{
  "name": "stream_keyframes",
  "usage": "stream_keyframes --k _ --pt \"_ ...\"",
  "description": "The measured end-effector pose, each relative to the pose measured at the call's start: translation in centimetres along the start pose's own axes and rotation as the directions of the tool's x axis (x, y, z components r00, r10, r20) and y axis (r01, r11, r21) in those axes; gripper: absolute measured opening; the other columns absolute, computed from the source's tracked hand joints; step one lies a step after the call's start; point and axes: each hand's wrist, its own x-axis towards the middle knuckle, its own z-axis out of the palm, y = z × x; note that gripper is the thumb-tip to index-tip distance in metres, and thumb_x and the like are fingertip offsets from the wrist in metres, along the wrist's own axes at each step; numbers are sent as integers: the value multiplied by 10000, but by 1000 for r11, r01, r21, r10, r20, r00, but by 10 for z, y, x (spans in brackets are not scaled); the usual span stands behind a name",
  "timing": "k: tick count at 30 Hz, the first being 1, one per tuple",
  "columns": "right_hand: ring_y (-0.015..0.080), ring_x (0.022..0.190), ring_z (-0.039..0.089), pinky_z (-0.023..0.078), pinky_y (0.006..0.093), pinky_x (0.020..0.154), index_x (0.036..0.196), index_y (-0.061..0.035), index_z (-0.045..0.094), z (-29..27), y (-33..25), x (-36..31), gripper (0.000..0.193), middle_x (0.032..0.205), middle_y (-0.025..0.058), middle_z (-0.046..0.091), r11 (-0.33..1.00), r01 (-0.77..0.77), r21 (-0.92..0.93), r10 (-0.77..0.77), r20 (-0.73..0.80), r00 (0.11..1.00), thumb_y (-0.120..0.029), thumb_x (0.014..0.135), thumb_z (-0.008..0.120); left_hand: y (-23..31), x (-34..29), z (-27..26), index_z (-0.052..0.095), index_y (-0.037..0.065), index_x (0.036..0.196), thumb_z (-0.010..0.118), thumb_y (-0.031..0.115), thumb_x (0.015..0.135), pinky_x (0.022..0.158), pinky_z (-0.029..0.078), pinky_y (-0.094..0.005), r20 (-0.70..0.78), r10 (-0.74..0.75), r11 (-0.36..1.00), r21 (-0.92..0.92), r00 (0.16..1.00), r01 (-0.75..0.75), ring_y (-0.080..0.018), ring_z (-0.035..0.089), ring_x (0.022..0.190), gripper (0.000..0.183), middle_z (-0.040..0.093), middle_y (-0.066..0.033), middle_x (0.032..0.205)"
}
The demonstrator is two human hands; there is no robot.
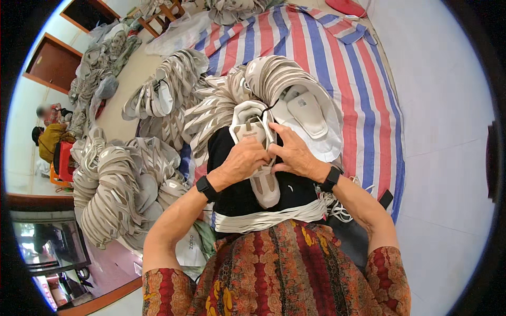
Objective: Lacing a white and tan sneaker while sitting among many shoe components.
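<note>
A beige and white shoe upper lies over the black cloth on my lap, its toe pointing toward me. My left hand, fingers curled, grips the left side of its lacing area near the tongue. From the other side my right hand pinches the right edge, thumb and forefinger close to the left fingertips. Whether a lace end is between the fingers is hidden. A black cord shows at the collar. Across my lap runs a bundle of white shoelaces.
Stacked shoe uppers lie just beyond my hands, with more piles at the left. Beneath is a striped plastic sheet. Loose white laces lie by my right forearm. A person sits near a red chair at far left.
</note>
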Motion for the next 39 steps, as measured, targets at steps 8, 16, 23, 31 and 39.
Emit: stream_keyframes --k 8,16,23,31,39 --pt "386 1116 371 338 439 920 838 -57 485 1 4 3 492 1248 221 336 1000 -25 7 25 36 999 -195 476 789 1 2 7 593 80 773 587 90 707 700 432 -341 133 6 999 -47 991 0 -234 526 781 68 533 -55 745" --pt "442 1220 241 240 458 1014 902 -95 569 17 6 -7 344 1359 266 202 940 -218 261 190 129 973 -258 634 709 1 -9 -8 591 -12 828 564 49 822 597 457 -227 -260 -466 858 -367 846 360 -105 591 659 67 620 -54 723" --pt "351 1228 256 197 430 1026 872 -73 648 21 -45 4 230 1317 201 289 658 -598 458 624 112 773 -274 777 586 -7 -20 -2 606 -16 878 543 36 834 608 462 -217 -284 -397 892 -342 873 294 -132 619 679 93 626 -76 751" --pt "45 543 445 356 182 480 870 -21 585 -48 -108 42 153 664 -5 540 478 -364 800 476 113 872 -157 890 517 5 -5 -9 477 6 1085 480 38 875 593 515 -242 -200 -661 402 -908 723 116 -139 613 753 212 620 -104 875" --pt "24 575 466 378 170 511 904 -12 619 3 -44 87 181 719 -13 578 382 -373 846 592 86 802 -174 876 543 -2 13 -44 388 -7 1130 490 2 852 660 472 -229 -395 -688 384 -910 609 -157 -122 588 767 296 626 -129 926"
